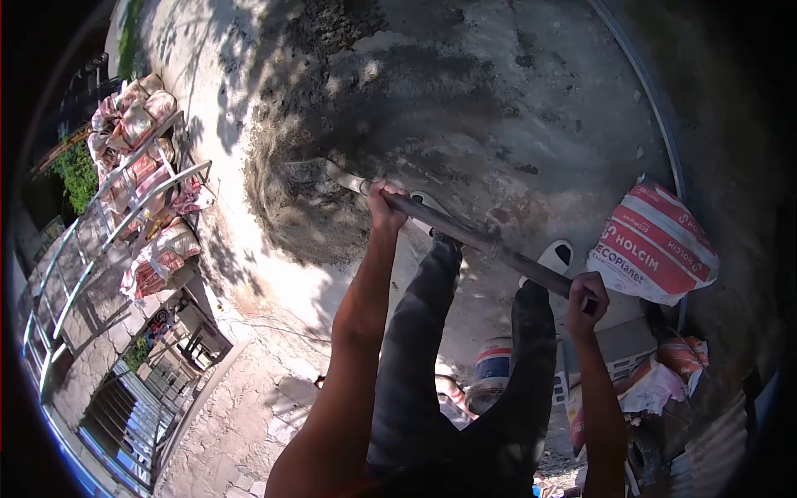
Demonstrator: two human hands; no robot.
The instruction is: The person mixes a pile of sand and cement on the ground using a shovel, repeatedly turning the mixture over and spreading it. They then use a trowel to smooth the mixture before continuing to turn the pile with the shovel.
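In the head view, I have the left hand [387, 206] wrapped round the shovel [466, 234] toward its blade [309, 171] and the right hand [588, 300] clenched at the other end, spread, I judge, for leverage. The shovel's long axis slants from near right, beside the bag [653, 246], to far left, blade pointing left in the grey mix [305, 217].

The floor [257, 307] carries grey mix [290, 220] and bags [652, 241]
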